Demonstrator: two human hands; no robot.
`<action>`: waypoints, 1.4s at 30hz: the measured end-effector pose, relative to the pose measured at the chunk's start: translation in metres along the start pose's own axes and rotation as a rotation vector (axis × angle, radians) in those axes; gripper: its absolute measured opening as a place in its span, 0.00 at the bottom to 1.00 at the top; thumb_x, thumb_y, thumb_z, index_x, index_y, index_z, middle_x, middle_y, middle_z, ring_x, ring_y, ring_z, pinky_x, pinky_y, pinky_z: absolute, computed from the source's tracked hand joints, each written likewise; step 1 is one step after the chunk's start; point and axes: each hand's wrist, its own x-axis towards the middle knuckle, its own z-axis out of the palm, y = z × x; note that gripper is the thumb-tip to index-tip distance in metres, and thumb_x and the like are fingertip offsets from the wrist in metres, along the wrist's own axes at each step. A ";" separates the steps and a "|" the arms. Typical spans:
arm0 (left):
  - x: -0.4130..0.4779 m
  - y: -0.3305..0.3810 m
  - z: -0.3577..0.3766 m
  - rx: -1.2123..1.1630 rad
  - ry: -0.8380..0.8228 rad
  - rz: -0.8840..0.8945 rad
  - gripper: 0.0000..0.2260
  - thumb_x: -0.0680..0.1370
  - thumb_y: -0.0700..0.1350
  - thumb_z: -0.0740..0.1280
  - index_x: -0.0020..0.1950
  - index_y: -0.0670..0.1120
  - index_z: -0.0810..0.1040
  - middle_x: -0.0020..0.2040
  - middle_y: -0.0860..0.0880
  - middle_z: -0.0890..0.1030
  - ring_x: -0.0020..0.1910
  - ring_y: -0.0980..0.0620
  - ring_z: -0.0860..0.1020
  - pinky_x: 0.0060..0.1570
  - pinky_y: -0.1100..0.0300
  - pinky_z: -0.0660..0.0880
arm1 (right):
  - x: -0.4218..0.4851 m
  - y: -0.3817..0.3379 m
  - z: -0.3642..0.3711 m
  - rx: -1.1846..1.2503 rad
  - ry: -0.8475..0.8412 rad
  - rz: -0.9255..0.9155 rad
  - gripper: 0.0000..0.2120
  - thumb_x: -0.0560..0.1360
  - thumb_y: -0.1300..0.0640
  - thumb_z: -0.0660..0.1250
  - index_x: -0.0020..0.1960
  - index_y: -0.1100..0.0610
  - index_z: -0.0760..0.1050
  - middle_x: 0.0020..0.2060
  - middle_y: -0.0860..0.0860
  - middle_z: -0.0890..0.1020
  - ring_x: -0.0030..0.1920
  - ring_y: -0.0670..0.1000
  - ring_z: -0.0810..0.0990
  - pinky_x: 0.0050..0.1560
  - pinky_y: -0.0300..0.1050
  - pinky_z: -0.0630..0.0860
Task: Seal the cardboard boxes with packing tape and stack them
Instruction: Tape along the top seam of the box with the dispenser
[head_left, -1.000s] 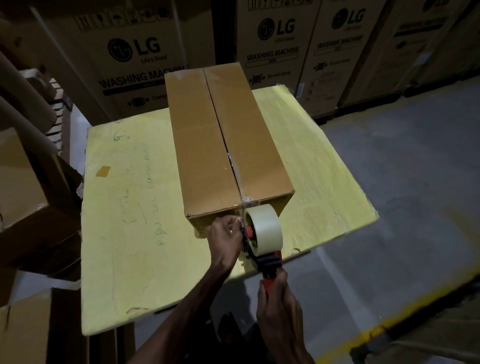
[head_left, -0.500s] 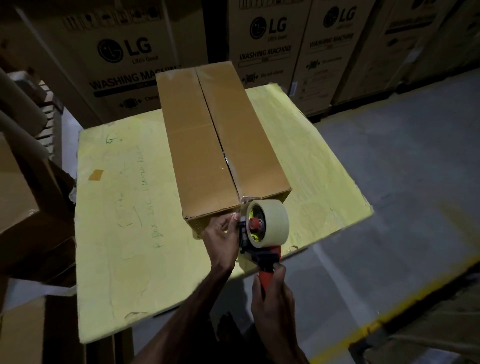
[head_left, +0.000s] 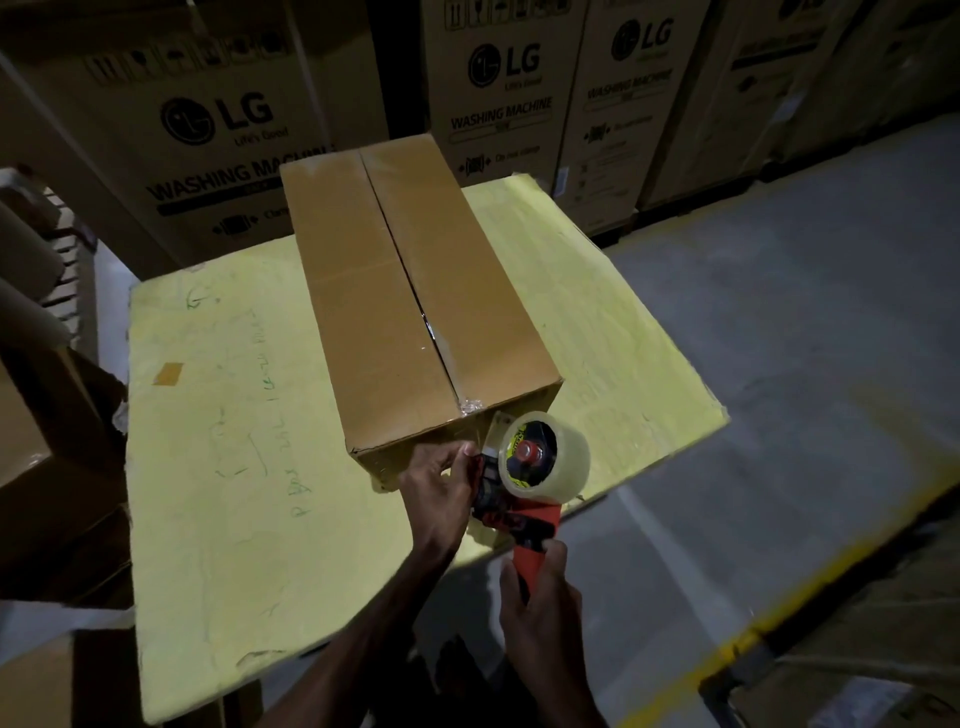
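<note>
Counted one plain cardboard box (head_left: 405, 291) on one yellow surface (head_left: 234, 467). One tape dispenser (head_left: 519, 514), which carried one tape roll (head_left: 563, 470). Two hands: left hand (head_left: 441, 493), right hand (head_left: 540, 608). One brown patch (head_left: 167, 373). Printed washing-machine cartons (head_left: 197, 119) behind numbered at least three.

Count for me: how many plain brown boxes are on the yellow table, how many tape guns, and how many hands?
plain brown box: 1
tape gun: 1
hands: 2 (left hand, right hand)
Total: 4
</note>
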 end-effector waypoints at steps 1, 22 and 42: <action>-0.001 0.000 -0.001 0.001 0.010 0.015 0.04 0.79 0.45 0.74 0.53 0.49 0.87 0.47 0.55 0.80 0.46 0.62 0.79 0.47 0.51 0.83 | 0.001 -0.002 -0.003 0.015 -0.016 0.007 0.15 0.81 0.48 0.65 0.64 0.49 0.65 0.47 0.52 0.83 0.48 0.57 0.83 0.47 0.52 0.79; 0.003 0.000 -0.004 0.126 0.055 0.219 0.06 0.77 0.36 0.76 0.53 0.42 0.87 0.45 0.48 0.80 0.45 0.64 0.76 0.45 0.68 0.76 | 0.014 0.002 -0.004 0.184 -0.085 0.075 0.10 0.77 0.43 0.68 0.54 0.42 0.69 0.40 0.48 0.82 0.40 0.53 0.84 0.41 0.56 0.83; 0.029 0.075 -0.014 -0.232 -0.106 -0.061 0.04 0.80 0.41 0.73 0.51 0.42 0.87 0.42 0.49 0.88 0.43 0.52 0.87 0.45 0.57 0.83 | 0.045 0.047 -0.017 0.383 -0.152 0.348 0.16 0.79 0.48 0.71 0.52 0.56 0.67 0.36 0.59 0.75 0.24 0.51 0.70 0.25 0.42 0.70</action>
